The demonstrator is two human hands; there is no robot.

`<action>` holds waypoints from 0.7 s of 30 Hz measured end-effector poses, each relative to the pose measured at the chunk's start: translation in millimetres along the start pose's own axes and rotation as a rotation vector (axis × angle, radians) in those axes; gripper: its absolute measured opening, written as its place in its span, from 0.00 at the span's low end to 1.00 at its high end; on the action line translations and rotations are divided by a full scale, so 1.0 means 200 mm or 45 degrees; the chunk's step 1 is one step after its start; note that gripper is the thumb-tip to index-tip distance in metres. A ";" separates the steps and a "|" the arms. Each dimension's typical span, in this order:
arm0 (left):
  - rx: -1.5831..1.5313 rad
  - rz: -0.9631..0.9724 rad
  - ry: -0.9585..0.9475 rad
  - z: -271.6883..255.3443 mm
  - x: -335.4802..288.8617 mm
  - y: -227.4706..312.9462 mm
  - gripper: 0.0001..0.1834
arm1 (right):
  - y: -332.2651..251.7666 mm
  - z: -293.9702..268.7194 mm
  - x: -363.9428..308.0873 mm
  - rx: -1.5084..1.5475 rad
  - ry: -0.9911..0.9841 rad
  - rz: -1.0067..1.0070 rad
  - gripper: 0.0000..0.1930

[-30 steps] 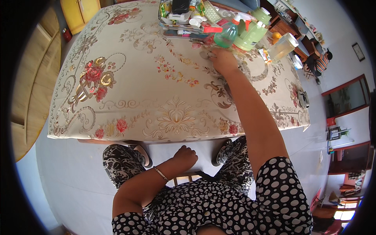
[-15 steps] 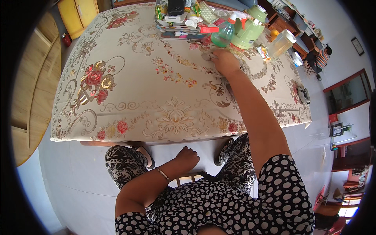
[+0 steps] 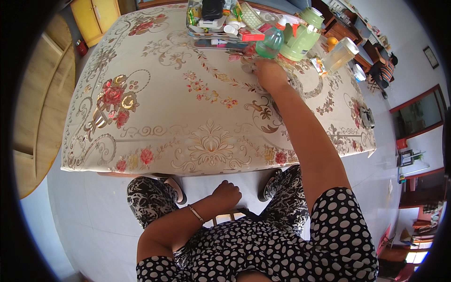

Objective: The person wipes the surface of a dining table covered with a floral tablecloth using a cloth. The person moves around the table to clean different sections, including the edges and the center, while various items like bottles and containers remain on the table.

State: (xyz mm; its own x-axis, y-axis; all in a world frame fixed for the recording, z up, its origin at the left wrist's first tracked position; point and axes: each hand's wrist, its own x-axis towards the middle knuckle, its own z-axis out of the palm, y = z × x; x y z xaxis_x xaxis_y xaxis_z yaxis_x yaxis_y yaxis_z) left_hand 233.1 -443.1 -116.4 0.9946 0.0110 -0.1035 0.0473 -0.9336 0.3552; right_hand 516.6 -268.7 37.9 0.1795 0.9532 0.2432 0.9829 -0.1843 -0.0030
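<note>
My right hand [image 3: 271, 75] reaches far over the flowered tablecloth [image 3: 169, 101], just in front of a green spray bottle [image 3: 271, 43] with a white and red head. Its fingers are curled down against the cloth. A small pale grey patch shows at the fingertips; whether it is an object or the cloth's pattern is unclear. My left hand [image 3: 227, 194] is closed in a loose fist above my lap, short of the table's near edge, with nothing visible in it. A light green thermos jug [image 3: 303, 37] stands right behind the spray bottle.
A basket [image 3: 199, 34] of small boxes and bottles sits at the far edge. Right of the jug are a clear jar with a white lid [image 3: 342, 54], a small packet [image 3: 318, 66] and oranges [image 3: 331, 41]. A person [image 3: 386, 68] sits in the background at right.
The view has shifted very slightly. My right hand stays at nearly the same spot on the tablecloth, and my left fist has hardly moved.
</note>
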 end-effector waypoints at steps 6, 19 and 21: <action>0.009 -0.041 0.060 0.00 0.00 -0.03 0.05 | -0.05 -0.01 -0.21 0.180 0.063 -0.210 0.09; 0.014 -0.019 -0.060 0.04 0.05 -0.01 0.04 | -0.05 0.02 -0.01 0.043 0.102 -0.071 0.08; 0.015 -0.032 -0.023 0.03 0.04 -0.03 0.04 | -0.10 0.00 -0.06 0.105 0.002 -0.106 0.08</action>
State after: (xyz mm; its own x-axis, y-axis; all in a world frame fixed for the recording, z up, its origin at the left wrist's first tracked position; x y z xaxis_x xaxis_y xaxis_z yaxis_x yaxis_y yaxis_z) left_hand 239.5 -439.0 -125.8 0.9912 0.0280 -0.1293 0.0711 -0.9372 0.3415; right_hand 495.6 -276.8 34.0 0.0967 0.9640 0.2477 0.9945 -0.0838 -0.0622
